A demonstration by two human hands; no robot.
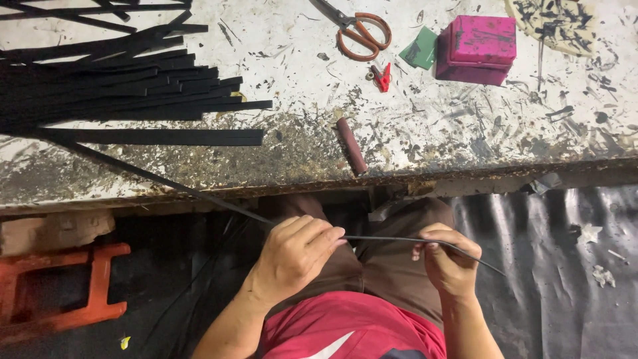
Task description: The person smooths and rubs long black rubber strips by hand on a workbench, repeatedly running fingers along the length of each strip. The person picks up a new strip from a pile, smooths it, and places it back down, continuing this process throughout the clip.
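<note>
Black and thin, the strip (pixel 382 239) is stretching across my lap below the table edge (pixel 266 186), and my left hand (pixel 292 256) is pinching it between curled fingertips while my right hand (pixel 448 256) is gripping it farther along. On the paint-spattered tabletop, a pile of black strips (pixel 113 86), orange-handled scissors (pixel 359 33) and a pink box (pixel 478 48) are lying well apart from my hands.

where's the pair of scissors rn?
In the head view, the orange-handled scissors lie at the top centre of the paint-stained workbench, just left of the green card and pink box, above the small red clip.
</note>
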